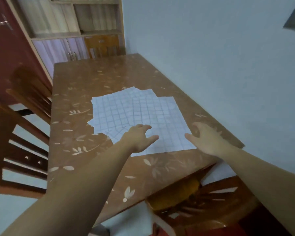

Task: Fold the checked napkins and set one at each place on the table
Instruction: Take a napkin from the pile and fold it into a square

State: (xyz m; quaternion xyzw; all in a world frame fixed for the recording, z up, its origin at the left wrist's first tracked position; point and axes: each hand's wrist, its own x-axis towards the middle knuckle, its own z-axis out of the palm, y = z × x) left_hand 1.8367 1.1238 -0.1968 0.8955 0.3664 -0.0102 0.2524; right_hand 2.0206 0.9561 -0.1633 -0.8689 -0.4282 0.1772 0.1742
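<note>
Several white checked napkins lie unfolded in a loose overlapping pile on the brown leaf-patterned table. My left hand hovers over the pile's near left part, fingers spread and relaxed, holding nothing. My right hand reaches in at the pile's near right corner, fingers spread, its thumb at the top napkin's edge. Whether either hand touches the cloth is unclear.
Wooden chairs stand along the table's left side, and another chair is tucked under its near edge. A pale wall runs along the table's right side. A shelf cabinet stands beyond the far end.
</note>
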